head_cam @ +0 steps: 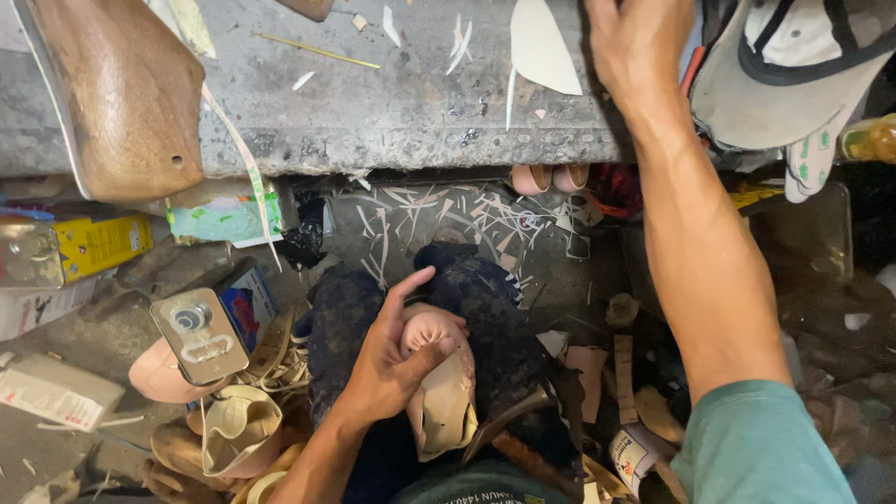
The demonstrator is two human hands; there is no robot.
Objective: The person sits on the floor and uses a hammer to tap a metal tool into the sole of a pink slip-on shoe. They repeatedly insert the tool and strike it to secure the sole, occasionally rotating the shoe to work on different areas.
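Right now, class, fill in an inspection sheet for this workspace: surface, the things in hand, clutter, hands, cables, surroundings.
Surface: grey stone slab, strewn with pale offcuts.
Things in hand: pink shoe last with a beige upper on it, resting on the lap.
Clutter: paper strips on the floor, shoe parts, boxes, metal can.
Hands: left hand has its grip around the last; right hand reaches onto the slab, what it touches is hidden.
Cables: nothing seen.
Surroundings: wooden piece on the slab, cap at upper right.
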